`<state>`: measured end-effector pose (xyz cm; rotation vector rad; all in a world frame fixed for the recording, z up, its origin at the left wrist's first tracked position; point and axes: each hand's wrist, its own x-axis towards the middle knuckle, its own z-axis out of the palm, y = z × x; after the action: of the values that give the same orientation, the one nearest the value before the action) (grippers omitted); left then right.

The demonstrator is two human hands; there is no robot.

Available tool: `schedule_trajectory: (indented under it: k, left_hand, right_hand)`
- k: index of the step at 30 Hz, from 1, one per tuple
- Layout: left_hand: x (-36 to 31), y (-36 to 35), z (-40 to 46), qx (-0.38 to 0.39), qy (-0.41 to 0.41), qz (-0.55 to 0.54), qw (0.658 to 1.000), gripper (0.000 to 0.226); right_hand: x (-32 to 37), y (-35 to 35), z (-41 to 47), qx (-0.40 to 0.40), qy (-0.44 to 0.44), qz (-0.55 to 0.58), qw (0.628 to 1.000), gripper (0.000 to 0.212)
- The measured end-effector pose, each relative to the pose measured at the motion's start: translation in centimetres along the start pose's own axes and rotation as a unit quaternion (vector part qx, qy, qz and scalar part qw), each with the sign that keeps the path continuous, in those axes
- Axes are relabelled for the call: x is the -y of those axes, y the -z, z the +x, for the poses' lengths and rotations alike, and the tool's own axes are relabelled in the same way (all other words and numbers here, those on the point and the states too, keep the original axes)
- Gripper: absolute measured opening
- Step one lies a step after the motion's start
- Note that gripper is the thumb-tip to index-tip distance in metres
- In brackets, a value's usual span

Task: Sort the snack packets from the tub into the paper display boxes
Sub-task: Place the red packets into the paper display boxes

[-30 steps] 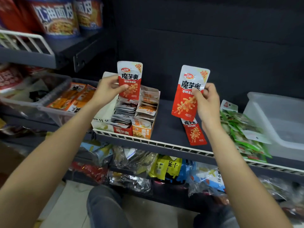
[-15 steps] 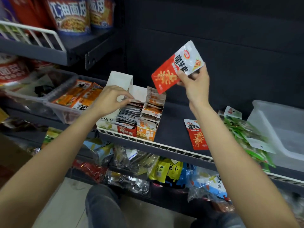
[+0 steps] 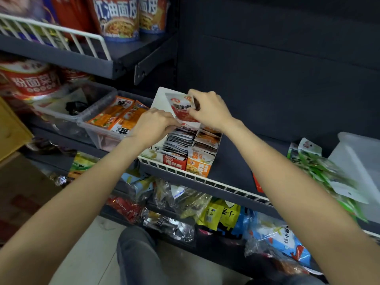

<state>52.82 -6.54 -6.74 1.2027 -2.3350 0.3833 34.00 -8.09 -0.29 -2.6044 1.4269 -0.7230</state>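
Packet (image 3: 183, 109) of red-and-white foil sits just above centre of the frame, pinched at its top edge by my right hand (image 3: 207, 110) and tipped over the back of the red display box (image 3: 174, 148). My left hand (image 3: 153, 125) curls its fingers into the row of packets already standing there, apparently parting them. I judge this the insertion step; next I need to slide the packet down into that gap and let go. It looks thin, flat and glossy, slightly blurred. An orange display box (image 3: 202, 156) touches the red one's right side; a clear tub (image 3: 357, 161) waits at the right edge of the shelf (image 3: 236, 163).
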Motion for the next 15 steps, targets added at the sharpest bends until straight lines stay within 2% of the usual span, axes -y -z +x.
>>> schedule_trajectory:
  k: [4,8,11,13,15]
  left_hand:
    - [0.0,0.0,-0.4,-0.005,-0.005,-0.001,1.000,0.017]
    - [-0.4,0.0,-0.5,-0.006,0.026,0.005,1.000,0.016]
    - [-0.6,0.1,-0.7,0.000,0.051,0.009,0.999,0.011]
    - [-0.8,0.5,-0.7,0.016,0.065,0.003,0.998,0.009]
    - [-1.4,1.1,-0.6,0.045,0.096,-0.008,0.994,0.014]
  right_hand:
    - [0.2,-0.3,0.3,0.014,-0.011,0.007,1.000,0.010]
    - [-0.9,-1.5,0.4,0.075,-0.052,-0.143,0.985,0.014]
    - [-1.4,-1.8,0.0,0.093,-0.078,-0.120,0.985,0.026]
    - [-1.1,-1.7,-0.5,0.095,-0.062,-0.115,0.987,0.024]
    - [-1.0,-1.3,-1.2,0.132,-0.051,-0.130,0.981,0.026]
